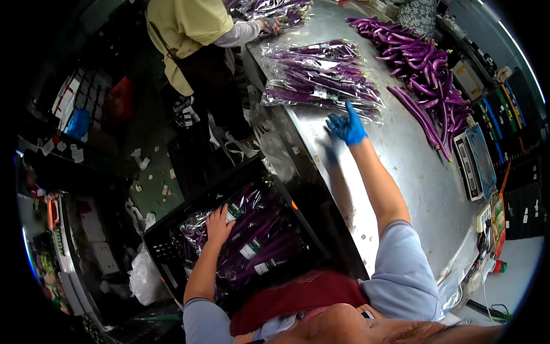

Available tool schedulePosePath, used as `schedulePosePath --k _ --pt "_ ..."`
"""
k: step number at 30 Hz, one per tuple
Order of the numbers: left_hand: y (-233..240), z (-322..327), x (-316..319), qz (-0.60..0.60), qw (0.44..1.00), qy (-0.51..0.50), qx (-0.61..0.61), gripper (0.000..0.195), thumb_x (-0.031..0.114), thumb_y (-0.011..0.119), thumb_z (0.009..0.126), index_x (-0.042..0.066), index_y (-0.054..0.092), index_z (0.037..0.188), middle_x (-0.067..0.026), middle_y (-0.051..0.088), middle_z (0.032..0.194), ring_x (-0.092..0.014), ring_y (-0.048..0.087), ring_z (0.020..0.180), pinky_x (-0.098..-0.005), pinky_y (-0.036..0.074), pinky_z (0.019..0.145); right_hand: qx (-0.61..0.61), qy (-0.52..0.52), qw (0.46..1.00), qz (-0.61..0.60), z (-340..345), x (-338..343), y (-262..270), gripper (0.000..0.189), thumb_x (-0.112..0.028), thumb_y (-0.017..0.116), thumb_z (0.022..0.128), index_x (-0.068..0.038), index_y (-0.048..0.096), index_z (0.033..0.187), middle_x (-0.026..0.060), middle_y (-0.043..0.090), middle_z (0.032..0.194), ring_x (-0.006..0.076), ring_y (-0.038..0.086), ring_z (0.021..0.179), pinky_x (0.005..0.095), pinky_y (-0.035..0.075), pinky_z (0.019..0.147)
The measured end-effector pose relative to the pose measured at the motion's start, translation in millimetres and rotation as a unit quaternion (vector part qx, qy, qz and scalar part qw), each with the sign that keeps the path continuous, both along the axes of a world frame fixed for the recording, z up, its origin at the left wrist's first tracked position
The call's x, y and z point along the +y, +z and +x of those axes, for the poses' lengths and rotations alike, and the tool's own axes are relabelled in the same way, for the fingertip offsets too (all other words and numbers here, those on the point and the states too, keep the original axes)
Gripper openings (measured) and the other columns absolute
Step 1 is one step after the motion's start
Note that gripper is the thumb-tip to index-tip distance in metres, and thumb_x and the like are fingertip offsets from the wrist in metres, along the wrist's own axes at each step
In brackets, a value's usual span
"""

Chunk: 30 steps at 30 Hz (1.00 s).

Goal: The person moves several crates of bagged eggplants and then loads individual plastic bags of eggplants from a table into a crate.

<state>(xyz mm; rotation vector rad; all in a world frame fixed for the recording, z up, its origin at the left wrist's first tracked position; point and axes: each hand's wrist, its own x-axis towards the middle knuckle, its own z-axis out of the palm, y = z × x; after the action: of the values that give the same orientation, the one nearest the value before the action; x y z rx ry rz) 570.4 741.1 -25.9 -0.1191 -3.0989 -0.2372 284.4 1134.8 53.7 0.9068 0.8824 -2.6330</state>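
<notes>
My left hand (219,226), bare, lies on clear bags of long purple eggplants (275,247) inside a black plastic crate (300,217). Its thumb is spread from the fingers, next to a printed label on one bag. My right hand (347,126) wears a blue glove and hovers over the edge of a steel table (412,172), thumb apart, with nothing visible in it. Just beyond its fingertips lie several bagged eggplants (318,77), side by side in clear film. Whether the glove touches the nearest bag, I cannot tell.
Loose eggplants (425,77) are heaped along the table's far right side, beside a weighing scale (475,161). Across the table's corner a person (189,38) in a yellow top has a gloved hand on more bagged eggplants (296,15). A white plastic bag (146,275) sits left of the crate.
</notes>
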Motion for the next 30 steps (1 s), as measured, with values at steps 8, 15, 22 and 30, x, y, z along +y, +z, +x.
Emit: schedulePosePath --k 8,15,22,30 --pt "-5.0 8.9 0.0 0.003 0.997 0.051 -0.054 0.066 0.029 0.062 0.062 0.012 0.032 0.119 -0.0089 0.041 0.111 -0.026 0.039 0.101 -0.0397 0.027 0.085 0.384 0.103 0.240 0.886 -41.0 -12.7 43.7 0.058 -0.028 0.061 0.061 -0.015 0.039 0.113 0.0085 0.041 0.114 0.0259 0.033 0.111 0.0487 0.022 0.090" --pt "-5.3 3.9 -2.0 -0.007 0.996 0.062 -0.070 0.067 0.031 0.062 0.061 0.012 0.034 0.118 -0.0088 0.041 0.112 -0.025 0.038 0.102 -0.0403 0.026 0.085 0.353 0.318 0.248 0.844 -94.9 51.3 49.9 0.046 -0.024 0.065 0.055 -0.009 0.047 0.095 0.0116 0.053 0.094 0.0292 0.050 0.089 0.0415 0.039 0.076" --pt "1.9 1.6 -0.6 0.019 0.994 0.073 -0.078 0.063 0.031 0.062 0.061 0.013 0.037 0.116 -0.0082 0.044 0.109 -0.025 0.040 0.101 -0.0405 0.029 0.084 0.350 0.475 0.653 0.474 -9.9 52.2 140.9 0.052 -0.001 0.060 0.059 0.001 0.042 0.108 0.0058 0.054 0.090 0.0138 0.050 0.080 0.0261 0.040 0.074" --pt "53.4 12.3 -30.0 0.621 0.734 0.275 0.017 0.042 0.027 0.043 0.083 0.004 0.035 0.118 -0.0090 0.047 0.107 -0.016 0.045 0.096 -0.0253 0.035 0.079 0.217 0.684 0.642 0.270 97.4 -28.9 124.2 0.060 -0.003 0.062 0.058 0.000 0.038 0.113 0.0060 0.051 0.098 0.0124 0.047 0.087 0.0250 0.037 0.080"
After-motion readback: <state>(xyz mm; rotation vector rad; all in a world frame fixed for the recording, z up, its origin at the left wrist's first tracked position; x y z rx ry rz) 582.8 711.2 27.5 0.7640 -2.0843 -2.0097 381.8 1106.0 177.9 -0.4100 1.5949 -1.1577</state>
